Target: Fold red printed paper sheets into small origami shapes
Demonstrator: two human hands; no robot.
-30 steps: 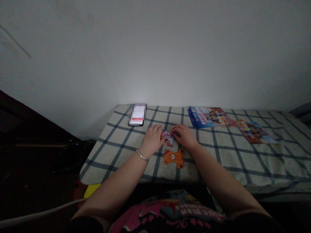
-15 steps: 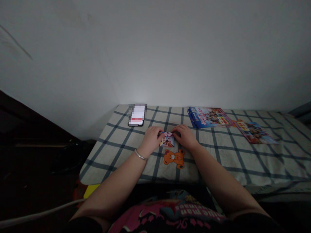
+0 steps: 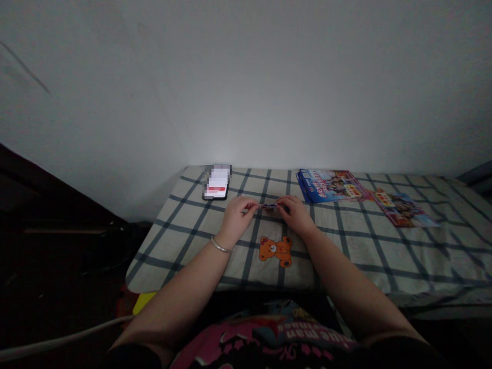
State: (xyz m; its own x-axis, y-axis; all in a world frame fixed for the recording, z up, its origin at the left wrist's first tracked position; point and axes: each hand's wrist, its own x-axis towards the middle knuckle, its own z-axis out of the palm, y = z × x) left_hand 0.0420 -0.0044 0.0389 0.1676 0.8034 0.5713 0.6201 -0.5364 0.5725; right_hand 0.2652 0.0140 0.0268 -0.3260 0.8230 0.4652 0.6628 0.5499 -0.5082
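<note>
Between my two hands is a small folded piece of printed paper (image 3: 269, 206), seen almost edge-on as a thin dark strip, so its printed face hardly shows. My left hand (image 3: 238, 215), with a silver bangle (image 3: 220, 245) at the wrist, pinches its left end between thumb and fingers. At the right end, my right hand (image 3: 295, 212) grips the paper in the same way. Just in front of the hands, an orange teddy bear picture (image 3: 275, 251) lies on the checked tablecloth (image 3: 192, 246).
A phone (image 3: 217, 183) with a lit, partly blurred screen lies at the back left. Toward the back right is a stack of colourful printed leaflets (image 3: 326, 185), with another printed sheet (image 3: 407, 209) farther right. The white wall (image 3: 261, 92) rises behind the table.
The folded paper has tipped from showing its printed face to nearly edge-on, and sits slightly farther back. Both hands have shifted a little with it.
</note>
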